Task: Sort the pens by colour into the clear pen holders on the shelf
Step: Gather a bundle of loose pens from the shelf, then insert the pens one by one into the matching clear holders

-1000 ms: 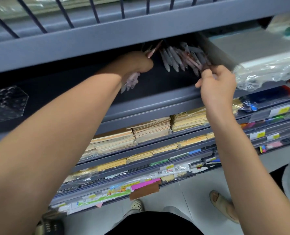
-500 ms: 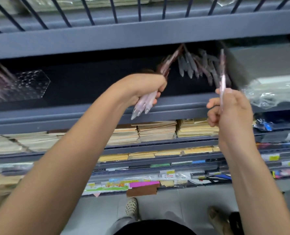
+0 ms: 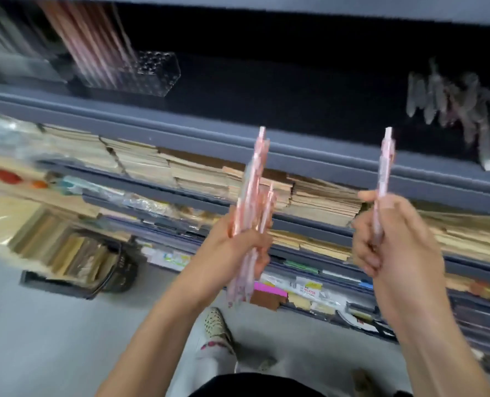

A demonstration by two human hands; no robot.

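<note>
Both hands have drawn back from the shelf and sit lower, apart. The left hand grips a bundle of pink pens, now upright. The right hand pinches one pen. The holder stands up-left of the left hand, and loose pens lie up-right of the right hand. The tags are too blurred to read.

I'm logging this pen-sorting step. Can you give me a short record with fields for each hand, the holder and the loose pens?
left hand: grips a pink pen bunch, ends pointing up
right hand: holds a pink single pen, pointing up
holder: clear, on the shelf at upper left, with blurred pink pens standing in it
loose pens: heap on the shelf at right, colours too blurred to tell
</note>
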